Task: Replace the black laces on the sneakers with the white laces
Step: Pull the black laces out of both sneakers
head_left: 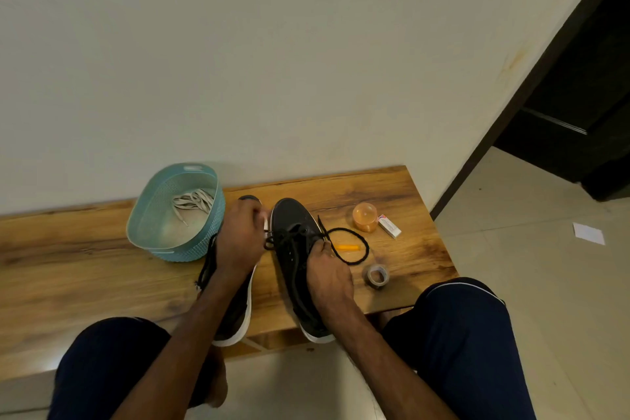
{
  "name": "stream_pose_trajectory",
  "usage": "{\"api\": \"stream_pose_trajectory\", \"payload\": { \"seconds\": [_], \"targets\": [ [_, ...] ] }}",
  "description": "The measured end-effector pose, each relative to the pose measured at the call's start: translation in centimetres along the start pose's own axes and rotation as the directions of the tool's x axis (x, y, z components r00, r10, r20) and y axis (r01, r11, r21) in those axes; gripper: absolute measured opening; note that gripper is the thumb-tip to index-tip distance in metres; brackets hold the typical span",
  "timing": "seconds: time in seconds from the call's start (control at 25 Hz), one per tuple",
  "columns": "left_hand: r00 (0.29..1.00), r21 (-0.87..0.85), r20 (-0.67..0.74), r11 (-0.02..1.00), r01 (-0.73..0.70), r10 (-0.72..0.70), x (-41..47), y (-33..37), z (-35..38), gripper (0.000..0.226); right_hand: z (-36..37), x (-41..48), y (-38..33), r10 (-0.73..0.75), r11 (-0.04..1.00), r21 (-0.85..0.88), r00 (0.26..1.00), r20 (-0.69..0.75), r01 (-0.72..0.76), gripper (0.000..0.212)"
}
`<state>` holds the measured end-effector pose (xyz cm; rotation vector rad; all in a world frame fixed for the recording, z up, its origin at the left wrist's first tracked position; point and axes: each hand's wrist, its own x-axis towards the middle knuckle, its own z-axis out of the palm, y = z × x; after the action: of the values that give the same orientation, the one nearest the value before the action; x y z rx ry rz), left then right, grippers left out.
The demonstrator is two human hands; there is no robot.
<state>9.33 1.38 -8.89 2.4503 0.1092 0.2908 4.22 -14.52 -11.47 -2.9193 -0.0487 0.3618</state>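
Between basket (212, 227) and tape roll (367, 278), left grip (238, 239) and right grip (328, 271) pinch the black lace (288, 239).

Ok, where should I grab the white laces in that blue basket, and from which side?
Pinch the bunched loops of the white laces, coming down through the open top. The basket walls them in on every side, and they lie piled by its far wall. The single tip trailing towards you would probably just unravel the pile.

Varnished wood, matt plastic
The wooden bench (85, 259) is gleaming; the plastic basket (160, 211) and cloth sneaker (289, 215) are looking matt.
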Motion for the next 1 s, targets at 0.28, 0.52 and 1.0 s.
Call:
{"api": "stream_pose_trajectory", "payload": {
  "seconds": [0.28, 0.52, 1.0],
  "targets": [
    [0.948, 0.264, 0.307, 0.949, -0.174, 0.089, -2.0, 2.3, 3.1, 0.02, 0.0, 0.0, 0.0, 0.005, 0.999, -0.034, 1.0, 0.013, -0.004, 0.05],
    [0.931, 0.213, 0.363, 0.968, -0.135, 0.05, -1.9, 2.0, 2.3, 0.014, 0.3, 0.3, -0.2, 0.006, 0.998, -0.065, 1.0, 0.006, -0.006, 0.053],
    [0.983, 0.487, -0.122, 0.855, 0.178, -0.135, 1.4, -2.0, -4.9, 0.021, 0.5, 0.2, 0.3, 0.042, 0.995, 0.089, 0.998, -0.048, -0.037, 0.052]
  ]
}}
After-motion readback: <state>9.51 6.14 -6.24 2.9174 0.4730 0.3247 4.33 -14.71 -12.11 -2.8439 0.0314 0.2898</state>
